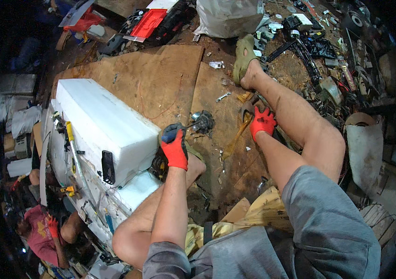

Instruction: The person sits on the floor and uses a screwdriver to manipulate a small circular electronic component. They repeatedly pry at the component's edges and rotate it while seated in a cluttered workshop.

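Observation:
My left hand (pixel 174 145), in a red glove with dark blue fingers, is closed above the wooden board. A short dark rod seems to run from its fist to a small dark metal part (pixel 202 122), which lies on the board; what the fist holds is unclear. My right hand (pixel 263 122), in a red glove, has its fingers curled down beside my right shin, over a brown, rusty-looking metal piece (pixel 248 108). A yellowish strip, perhaps a handle (pixel 237 136), lies below that piece. Whatever sits under the right fingers is mostly hidden.
A large white foam block (pixel 107 123) stands at left, with tools and a black plastic piece (pixel 108 167) beside it. Scrap parts (pixel 307 51) crowd the far right. A white sack (pixel 230 18) stands at the back. Another person (pixel 44 232) in a red shirt sits at lower left.

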Action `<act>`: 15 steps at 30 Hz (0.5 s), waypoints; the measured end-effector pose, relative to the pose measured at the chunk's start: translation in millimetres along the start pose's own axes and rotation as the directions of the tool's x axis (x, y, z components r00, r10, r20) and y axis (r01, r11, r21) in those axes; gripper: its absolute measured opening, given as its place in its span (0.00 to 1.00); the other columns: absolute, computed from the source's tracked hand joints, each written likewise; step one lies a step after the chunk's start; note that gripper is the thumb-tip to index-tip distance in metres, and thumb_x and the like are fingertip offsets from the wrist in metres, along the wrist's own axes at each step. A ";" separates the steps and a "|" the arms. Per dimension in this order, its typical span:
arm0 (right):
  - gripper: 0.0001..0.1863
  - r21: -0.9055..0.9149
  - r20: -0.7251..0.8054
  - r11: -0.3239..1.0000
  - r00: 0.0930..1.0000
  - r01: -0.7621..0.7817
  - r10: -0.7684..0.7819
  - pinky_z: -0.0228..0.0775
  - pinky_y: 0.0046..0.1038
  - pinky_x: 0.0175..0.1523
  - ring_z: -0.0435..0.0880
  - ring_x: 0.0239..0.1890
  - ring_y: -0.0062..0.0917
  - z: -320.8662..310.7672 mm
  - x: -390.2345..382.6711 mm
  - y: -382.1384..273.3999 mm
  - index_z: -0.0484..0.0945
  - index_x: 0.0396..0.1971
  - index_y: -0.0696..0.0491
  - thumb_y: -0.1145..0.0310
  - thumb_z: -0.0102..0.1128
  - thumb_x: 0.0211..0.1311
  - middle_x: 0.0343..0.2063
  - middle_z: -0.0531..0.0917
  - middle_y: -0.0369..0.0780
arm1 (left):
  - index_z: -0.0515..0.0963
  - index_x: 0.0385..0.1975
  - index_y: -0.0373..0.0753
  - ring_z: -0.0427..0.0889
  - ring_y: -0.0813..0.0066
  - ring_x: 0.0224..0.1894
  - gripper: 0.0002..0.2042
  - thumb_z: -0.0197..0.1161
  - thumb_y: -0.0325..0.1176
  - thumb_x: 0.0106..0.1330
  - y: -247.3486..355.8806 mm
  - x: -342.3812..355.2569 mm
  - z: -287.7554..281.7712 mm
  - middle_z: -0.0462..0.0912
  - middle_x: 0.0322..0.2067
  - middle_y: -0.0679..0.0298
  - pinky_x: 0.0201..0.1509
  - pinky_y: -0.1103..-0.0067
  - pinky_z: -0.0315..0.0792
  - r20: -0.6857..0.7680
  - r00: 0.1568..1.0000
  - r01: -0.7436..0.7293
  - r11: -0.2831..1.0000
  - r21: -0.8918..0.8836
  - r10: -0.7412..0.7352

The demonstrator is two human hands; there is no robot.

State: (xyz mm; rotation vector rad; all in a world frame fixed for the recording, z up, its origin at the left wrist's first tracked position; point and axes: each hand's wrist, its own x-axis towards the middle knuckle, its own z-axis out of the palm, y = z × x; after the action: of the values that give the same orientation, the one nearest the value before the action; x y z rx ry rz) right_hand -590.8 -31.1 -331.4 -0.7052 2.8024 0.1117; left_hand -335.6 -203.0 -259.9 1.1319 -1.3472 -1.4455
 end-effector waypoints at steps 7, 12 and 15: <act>0.29 0.086 -0.057 0.981 0.982 -0.174 0.179 0.67 0.48 0.60 0.70 0.63 0.41 65.5 28.1 6.1 0.69 0.66 0.30 0.70 0.49 0.65 0.63 0.68 0.43 | 0.80 0.41 0.36 0.82 0.75 0.37 0.12 0.72 0.24 0.58 7.9 -11.6 20.6 0.84 0.37 0.64 0.45 0.78 0.77 -0.046 0.997 0.070 0.991 0.112 -0.065; 0.31 0.099 -0.102 0.976 0.974 -0.194 0.204 0.67 0.48 0.61 0.70 0.63 0.41 72.5 29.9 5.1 0.67 0.67 0.29 0.70 0.49 0.65 0.64 0.68 0.43 | 0.81 0.40 0.36 0.82 0.74 0.38 0.11 0.73 0.23 0.58 -0.1 -8.8 20.0 0.85 0.37 0.65 0.47 0.77 0.76 0.000 1.000 0.022 1.000 0.010 -0.022; 0.31 0.078 -0.013 0.985 0.988 -0.151 0.153 0.68 0.48 0.61 0.70 0.64 0.42 52.3 24.0 5.5 0.67 0.67 0.29 0.70 0.50 0.65 0.64 0.67 0.42 | 0.81 0.40 0.37 0.81 0.75 0.38 0.11 0.72 0.23 0.58 -1.8 -9.4 22.0 0.85 0.37 0.65 0.47 0.78 0.76 -0.037 0.999 0.016 0.999 0.038 -0.015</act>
State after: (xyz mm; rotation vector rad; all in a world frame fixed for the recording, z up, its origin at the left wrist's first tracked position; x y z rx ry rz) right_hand -602.3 -30.2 -388.0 -0.4768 2.8590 0.0241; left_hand -354.6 -188.5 -260.7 1.1904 -1.3484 -1.4089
